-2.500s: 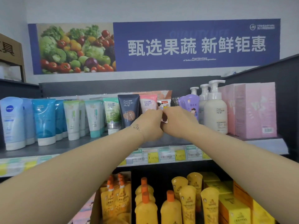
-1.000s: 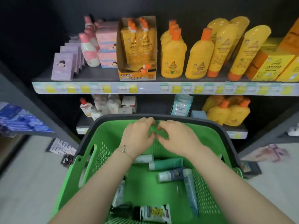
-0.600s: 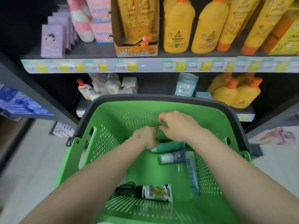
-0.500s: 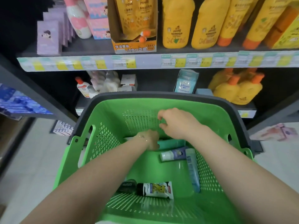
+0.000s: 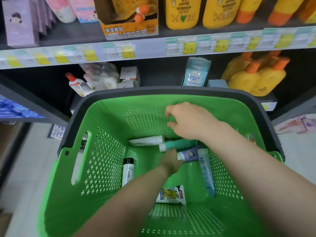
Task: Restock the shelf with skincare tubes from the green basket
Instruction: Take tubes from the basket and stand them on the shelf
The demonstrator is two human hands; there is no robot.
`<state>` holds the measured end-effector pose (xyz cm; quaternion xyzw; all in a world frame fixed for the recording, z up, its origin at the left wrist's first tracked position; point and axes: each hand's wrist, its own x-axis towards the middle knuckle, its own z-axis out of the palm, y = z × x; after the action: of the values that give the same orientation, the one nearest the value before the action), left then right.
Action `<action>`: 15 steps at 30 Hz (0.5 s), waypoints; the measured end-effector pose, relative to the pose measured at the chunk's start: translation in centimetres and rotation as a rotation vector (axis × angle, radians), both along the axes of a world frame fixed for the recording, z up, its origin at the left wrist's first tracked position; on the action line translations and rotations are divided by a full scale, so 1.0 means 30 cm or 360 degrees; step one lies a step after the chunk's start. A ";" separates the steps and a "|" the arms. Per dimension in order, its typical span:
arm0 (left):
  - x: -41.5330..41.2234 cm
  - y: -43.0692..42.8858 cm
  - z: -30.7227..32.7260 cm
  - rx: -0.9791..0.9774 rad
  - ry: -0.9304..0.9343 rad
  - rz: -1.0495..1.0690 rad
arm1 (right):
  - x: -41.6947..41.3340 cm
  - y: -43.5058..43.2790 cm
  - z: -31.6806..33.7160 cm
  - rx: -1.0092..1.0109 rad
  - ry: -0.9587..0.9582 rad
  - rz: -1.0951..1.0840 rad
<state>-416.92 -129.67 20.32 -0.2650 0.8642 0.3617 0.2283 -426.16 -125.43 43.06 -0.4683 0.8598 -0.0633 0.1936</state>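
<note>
The green basket (image 5: 106,168) with a dark rim stands below me. Several tubes lie on its bottom: a white tube (image 5: 147,140), a teal tube (image 5: 181,144), a purple tube (image 5: 189,154), a pale blue tube (image 5: 205,170) and a tube with a yellow cartoon figure (image 5: 172,195). A white bottle with a black cap (image 5: 128,171) lies at the left. My left hand (image 5: 171,160) reaches deep inside and meets the purple tube's white cap end; its fingers are hidden. My right hand (image 5: 186,120) hovers above the tubes, loosely curled and holding nothing.
A shelf edge with price labels (image 5: 153,48) runs just above the basket. Yellow bottles (image 5: 183,12) stand on it; more yellow bottles (image 5: 256,79) and a pale blue pack (image 5: 195,74) sit on the shelf below. Light floor tiles (image 5: 25,168) lie to the left.
I turned from the upper shelf down to the basket. Both hands came apart; my left hand went down to the tubes at the bottom while my right hand stayed higher.
</note>
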 end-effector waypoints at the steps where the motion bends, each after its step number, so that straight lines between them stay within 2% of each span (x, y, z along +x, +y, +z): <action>1: 0.000 0.001 -0.007 -0.0069 0.0020 -0.0015 | -0.003 0.000 0.001 0.0000 -0.0008 -0.0007; 3: -0.010 -0.007 -0.018 -0.0100 0.0028 -0.0030 | -0.008 0.001 0.002 -0.0004 -0.0020 -0.0015; 9: -0.024 -0.030 -0.005 0.0135 -0.0113 -0.0217 | -0.006 -0.007 0.002 -0.0009 -0.0038 0.0015; 12: -0.048 -0.058 0.058 0.0339 -0.0379 -0.0283 | -0.004 -0.006 0.005 0.0001 -0.0055 0.0010; 15: -0.068 -0.104 0.145 0.0326 -0.0702 -0.0456 | -0.005 -0.005 0.015 0.0007 -0.0068 0.0003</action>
<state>-418.98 -132.78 24.66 -0.1880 0.7813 0.3446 0.4852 -426.32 -125.57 43.52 -0.4672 0.8551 -0.0712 0.2131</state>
